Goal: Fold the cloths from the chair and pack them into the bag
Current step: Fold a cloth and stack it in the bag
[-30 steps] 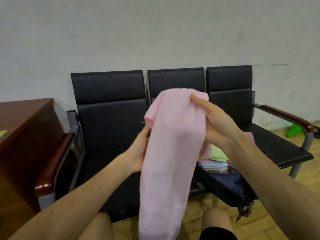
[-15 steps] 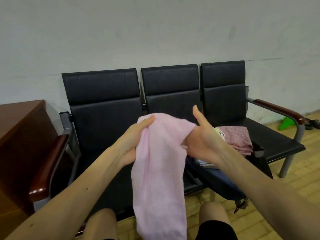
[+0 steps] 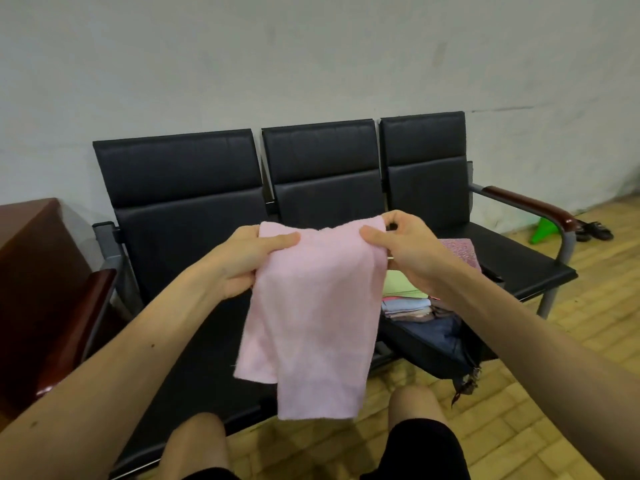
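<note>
A soft pale-pink terry cloth (image 3: 311, 317) is held up by its top edge in front of the black padded three-seat bench (image 3: 187, 188). The upper left corner is pinched by the left hand (image 3: 242, 261), thumb laid across the front, and the upper right corner is pinched between thumb and curled fingers of the right hand (image 3: 405, 247). The cloth hangs doubled, with one layer ending higher than the other.

Behind it, a dark navy fabric bag (image 3: 433, 344) is seen open at the front of the seats, with a stack of folded cloths (image 3: 407, 304) in it. A mauve patterned cloth (image 3: 459, 251) lies on the right seat. A brown wooden desk (image 3: 31, 258) stands at the left.

Half a second ago the cloth was bunched between hands held close together. The hands have since been drawn apart and the top edge pulled flat.
</note>
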A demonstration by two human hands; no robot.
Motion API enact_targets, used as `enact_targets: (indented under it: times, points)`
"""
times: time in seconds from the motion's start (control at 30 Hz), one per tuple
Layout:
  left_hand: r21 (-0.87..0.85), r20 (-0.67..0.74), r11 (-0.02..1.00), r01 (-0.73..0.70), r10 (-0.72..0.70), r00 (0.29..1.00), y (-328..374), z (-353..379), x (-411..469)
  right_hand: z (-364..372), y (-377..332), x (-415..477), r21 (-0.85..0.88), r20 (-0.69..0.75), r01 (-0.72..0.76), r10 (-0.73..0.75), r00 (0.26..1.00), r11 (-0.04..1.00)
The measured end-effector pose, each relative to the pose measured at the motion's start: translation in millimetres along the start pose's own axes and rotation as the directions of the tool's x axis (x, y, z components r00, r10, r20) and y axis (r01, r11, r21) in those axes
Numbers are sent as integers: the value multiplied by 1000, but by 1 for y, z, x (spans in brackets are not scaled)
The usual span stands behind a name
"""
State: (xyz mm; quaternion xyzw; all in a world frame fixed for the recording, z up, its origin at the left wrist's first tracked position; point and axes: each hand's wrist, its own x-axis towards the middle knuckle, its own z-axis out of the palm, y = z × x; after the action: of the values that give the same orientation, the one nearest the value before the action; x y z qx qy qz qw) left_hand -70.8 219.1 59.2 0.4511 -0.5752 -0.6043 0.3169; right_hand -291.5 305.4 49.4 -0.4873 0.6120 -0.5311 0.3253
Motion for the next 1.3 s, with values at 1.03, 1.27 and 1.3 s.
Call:
enact_targets:
  times: [1.03,1.27,1.3]
  points:
    - [748,64,552,-369,494,867,17,6,-1,-46,-24,9,-739,204,338,-284,937,583]
    - [697,217,484,-529,560,799,14,2,-3,-64,-13,0,-738,261,343,-223,939,581]
    - [631,240,533,-563,556,796,14,4,-5,-69,-13,-2,-679,246,336,-229,942,652]
